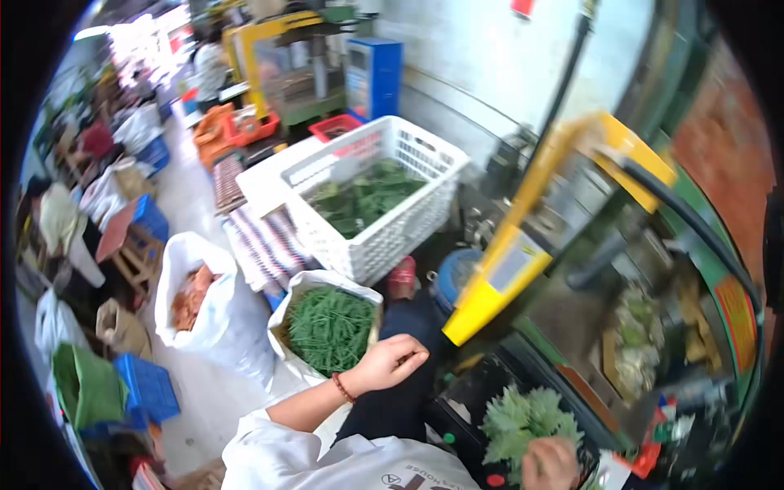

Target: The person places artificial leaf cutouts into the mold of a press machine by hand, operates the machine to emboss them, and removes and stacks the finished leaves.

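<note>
My left hand, with a beaded bracelet at the wrist, is held over my dark-trousered leg. Its fingers are curled in, and nothing shows in them. Just beyond it stands a white sack filled with thin green plastic-looking sprigs. At the bottom right, my right hand is closed on a bunch of frilly green leaves. The leaves lie over the dark front of a machine, where a green button and a red button show.
A yellow-framed machine with a black hose rises at the right. Ahead, a white plastic crate holds green leaves. Another white sack contains orange-brown pieces. Blue crates line the left, and other people sit farther back.
</note>
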Tool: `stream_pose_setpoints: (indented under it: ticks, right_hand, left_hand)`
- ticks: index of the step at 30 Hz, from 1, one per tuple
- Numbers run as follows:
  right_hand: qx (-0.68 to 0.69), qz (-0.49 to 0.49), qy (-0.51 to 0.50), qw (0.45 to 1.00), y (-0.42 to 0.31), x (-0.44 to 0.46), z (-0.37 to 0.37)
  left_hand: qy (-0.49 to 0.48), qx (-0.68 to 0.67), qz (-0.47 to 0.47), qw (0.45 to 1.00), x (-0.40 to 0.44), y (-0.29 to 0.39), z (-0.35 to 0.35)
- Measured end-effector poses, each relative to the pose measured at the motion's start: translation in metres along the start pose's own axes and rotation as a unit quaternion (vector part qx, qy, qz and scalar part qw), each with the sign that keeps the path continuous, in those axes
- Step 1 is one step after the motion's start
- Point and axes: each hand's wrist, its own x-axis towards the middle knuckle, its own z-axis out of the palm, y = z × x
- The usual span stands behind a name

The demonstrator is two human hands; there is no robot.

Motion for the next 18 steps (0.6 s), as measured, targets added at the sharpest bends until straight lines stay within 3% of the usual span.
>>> stream_pose_setpoints:
  ticks: [2, 6, 12, 15, 18]
  right_hand:
    - [0.038, 0.001, -0.113, 0.993, -0.013, 0.011, 0.032]
    - [0.020, -0.015, -0.158, 0.987, -0.014, 0.034, 0.115]
    - [-0.021, 0.027, -0.188, 0.982, -0.003, 0.043, 0.163]
    - [-0.022, 0.056, -0.179, 0.982, 0.007, 0.039, 0.185]
    - [-0.029, 0.073, -0.176, 0.981, 0.016, 0.037, 0.202]
  left_hand:
    - [0.035, 0.043, 0.017, 0.998, 0.010, -0.016, -0.034]
    - [0.072, 0.121, -0.014, 0.990, 0.023, -0.045, -0.113]
    - [0.103, 0.293, -0.039, 0.950, 0.091, -0.109, -0.217]
    - [0.074, 0.312, -0.056, 0.945, 0.131, -0.153, -0.243]
    - [-0.097, 0.333, -0.100, 0.933, 0.169, -0.212, -0.240]
